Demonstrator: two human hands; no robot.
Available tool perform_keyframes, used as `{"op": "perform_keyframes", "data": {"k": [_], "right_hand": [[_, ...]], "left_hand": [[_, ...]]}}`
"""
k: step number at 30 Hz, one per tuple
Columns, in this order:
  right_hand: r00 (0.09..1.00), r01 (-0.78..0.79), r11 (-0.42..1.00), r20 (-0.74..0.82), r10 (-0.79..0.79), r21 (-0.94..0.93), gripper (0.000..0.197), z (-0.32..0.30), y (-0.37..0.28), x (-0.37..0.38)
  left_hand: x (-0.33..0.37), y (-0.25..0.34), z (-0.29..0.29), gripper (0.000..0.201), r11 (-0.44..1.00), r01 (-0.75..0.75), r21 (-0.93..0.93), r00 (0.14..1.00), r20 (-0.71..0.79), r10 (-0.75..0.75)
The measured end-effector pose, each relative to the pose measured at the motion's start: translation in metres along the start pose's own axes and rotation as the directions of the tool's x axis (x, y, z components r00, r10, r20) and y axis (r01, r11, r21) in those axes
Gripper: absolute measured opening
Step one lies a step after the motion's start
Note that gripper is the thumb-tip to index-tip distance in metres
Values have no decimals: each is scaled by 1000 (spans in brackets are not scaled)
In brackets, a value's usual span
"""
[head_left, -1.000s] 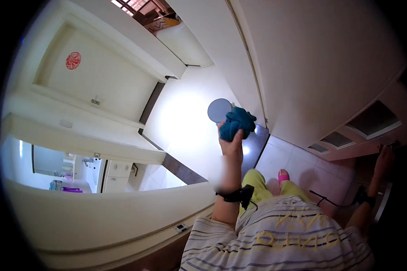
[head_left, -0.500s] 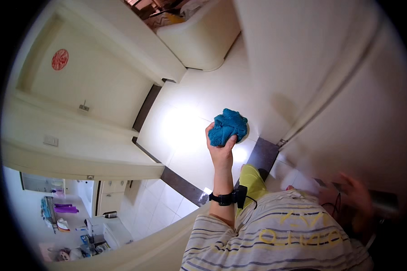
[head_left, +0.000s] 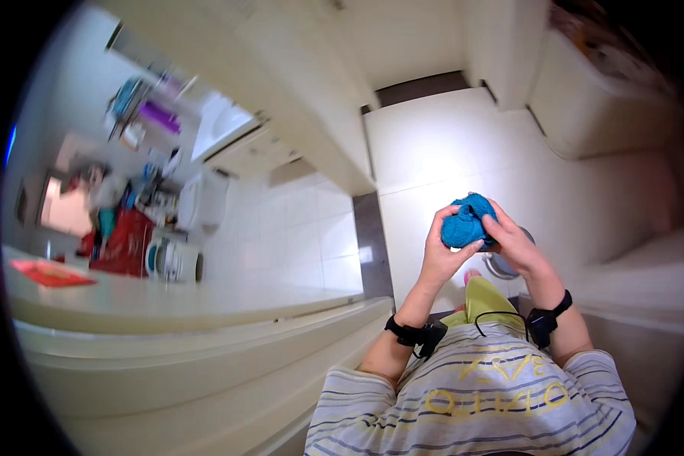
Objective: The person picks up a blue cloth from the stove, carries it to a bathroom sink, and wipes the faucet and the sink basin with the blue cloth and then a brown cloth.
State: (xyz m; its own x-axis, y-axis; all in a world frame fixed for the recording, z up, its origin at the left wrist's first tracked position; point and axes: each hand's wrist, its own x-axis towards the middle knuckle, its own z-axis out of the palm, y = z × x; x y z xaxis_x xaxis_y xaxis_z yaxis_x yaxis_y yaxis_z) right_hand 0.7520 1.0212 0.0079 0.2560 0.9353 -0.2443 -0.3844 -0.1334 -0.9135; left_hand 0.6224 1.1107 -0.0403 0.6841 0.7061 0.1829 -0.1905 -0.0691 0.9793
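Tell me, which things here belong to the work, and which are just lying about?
In hand:
- blue cloth, between the left hand and right hand

Just around:
- purple item
- flat red item
- white sink
- round grey object beyond the right wrist, apparently untouched

Open room ahead of hands over pale floor; cream wall left; grey round object, partly hidden, apparently below.
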Motion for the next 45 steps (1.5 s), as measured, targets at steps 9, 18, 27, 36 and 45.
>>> {"op": "perform_keyframes", "data": {"k": [9, 18, 27, 36, 45], "right_hand": [[933, -101, 980, 326, 153, -171, 39, 106, 19, 246], [857, 91, 899, 494, 149, -428, 43, 252, 51, 458], [757, 279, 776, 627, 184, -565, 39, 436, 106, 595], [874, 298, 757, 486, 29, -582, 27, 607, 146, 773], [953, -35, 918, 263, 150, -396, 38, 698, 124, 902]], "left_hand": [[73, -34, -173, 53, 992, 22, -123, 906, -416, -72], [156, -15, -349, 40, 922, 93, -376, 592, -724, -355], [165, -63, -574, 30, 877, -45, -478, 423, -804, -417], [250, -49, -810, 49, 888, -26, -460, 444, -801, -402], [360, -71, -986, 28, 858, -35, -512, 592, -702, -395]]}}
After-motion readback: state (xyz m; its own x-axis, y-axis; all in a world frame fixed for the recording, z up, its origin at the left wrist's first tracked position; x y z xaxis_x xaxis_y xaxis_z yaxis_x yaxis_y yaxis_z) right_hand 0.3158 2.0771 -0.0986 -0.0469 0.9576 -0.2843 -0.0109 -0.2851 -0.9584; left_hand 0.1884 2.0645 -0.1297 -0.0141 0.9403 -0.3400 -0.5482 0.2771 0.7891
